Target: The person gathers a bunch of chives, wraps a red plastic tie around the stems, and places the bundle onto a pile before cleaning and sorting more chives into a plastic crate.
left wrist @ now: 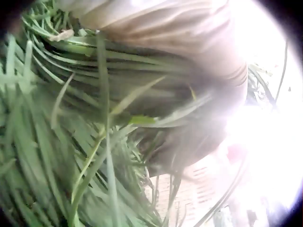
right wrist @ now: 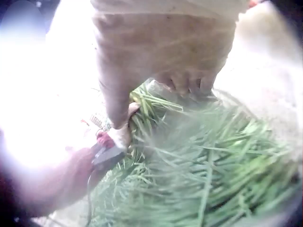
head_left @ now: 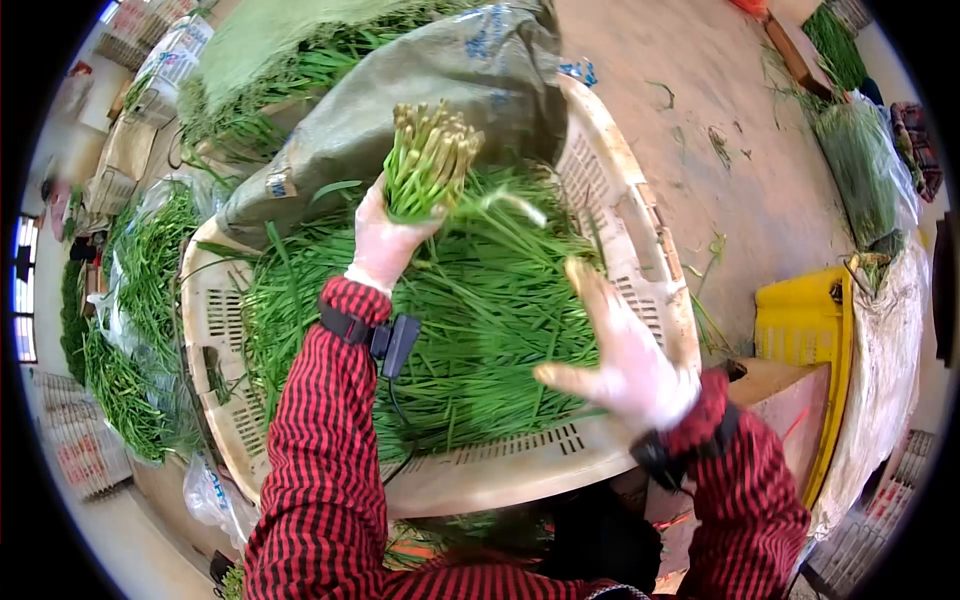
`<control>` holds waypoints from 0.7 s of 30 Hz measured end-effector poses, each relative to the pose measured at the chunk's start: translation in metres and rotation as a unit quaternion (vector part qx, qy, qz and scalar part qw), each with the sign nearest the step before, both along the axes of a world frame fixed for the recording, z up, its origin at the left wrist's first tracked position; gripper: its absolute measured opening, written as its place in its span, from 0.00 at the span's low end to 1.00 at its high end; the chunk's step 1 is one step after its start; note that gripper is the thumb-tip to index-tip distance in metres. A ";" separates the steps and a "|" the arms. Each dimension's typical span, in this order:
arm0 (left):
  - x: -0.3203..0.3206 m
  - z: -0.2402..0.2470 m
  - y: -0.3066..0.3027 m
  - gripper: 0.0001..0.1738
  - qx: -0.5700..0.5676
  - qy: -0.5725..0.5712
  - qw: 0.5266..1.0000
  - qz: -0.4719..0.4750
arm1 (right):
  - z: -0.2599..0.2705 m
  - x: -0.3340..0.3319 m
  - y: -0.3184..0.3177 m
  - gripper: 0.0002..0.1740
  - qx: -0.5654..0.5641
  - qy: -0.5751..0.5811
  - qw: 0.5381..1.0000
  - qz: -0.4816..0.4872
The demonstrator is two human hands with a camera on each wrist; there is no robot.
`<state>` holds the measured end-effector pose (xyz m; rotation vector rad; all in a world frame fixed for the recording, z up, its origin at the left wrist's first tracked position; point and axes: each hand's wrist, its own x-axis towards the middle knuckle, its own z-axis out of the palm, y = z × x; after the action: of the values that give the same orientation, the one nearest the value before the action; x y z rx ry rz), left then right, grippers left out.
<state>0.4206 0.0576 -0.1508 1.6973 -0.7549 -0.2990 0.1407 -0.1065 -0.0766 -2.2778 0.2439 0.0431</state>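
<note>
The left hand (head_left: 388, 240), in a pale glove, grips a bunch of green stalks (head_left: 425, 170) with the pale cut ends up, over the back of a large white basket (head_left: 520, 478). Long green leaves (head_left: 490, 340) fill the basket. Above its right side, the gloved right hand (head_left: 630, 360) is spread, thumb apart from the fingers, holding nothing. A blurred pale piece (head_left: 520, 207) shows between the hands. In the left wrist view the left hand (left wrist: 175, 38) lies around leaves; the right wrist view shows the right hand (right wrist: 161, 52) above them.
A grey-green sack (head_left: 400, 110) drapes over the basket's back edge. More green bundles (head_left: 150, 320) lie at the left. A yellow crate (head_left: 805, 320) and a white sack (head_left: 880, 370) stand at the right. Scraps of leaf (head_left: 718, 147) lie on the floor behind the basket.
</note>
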 end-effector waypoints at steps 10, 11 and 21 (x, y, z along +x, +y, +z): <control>-0.078 0.003 0.157 0.35 0.048 0.061 0.997 -0.010 | -0.019 0.144 0.140 0.45 0.072 -0.302 0.947 0.078; -0.086 0.012 0.176 0.34 0.049 0.070 0.996 0.005 | -0.007 0.140 0.156 0.42 0.089 -0.313 0.940 0.104; -0.204 0.210 0.267 0.28 -0.218 0.077 0.951 0.207 | 0.228 0.034 0.276 0.53 0.177 -0.532 0.784 0.267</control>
<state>0.2167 0.3250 0.0594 1.3489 -0.3035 0.0321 0.1743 0.1699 0.1517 -1.6028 -0.9272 -0.8135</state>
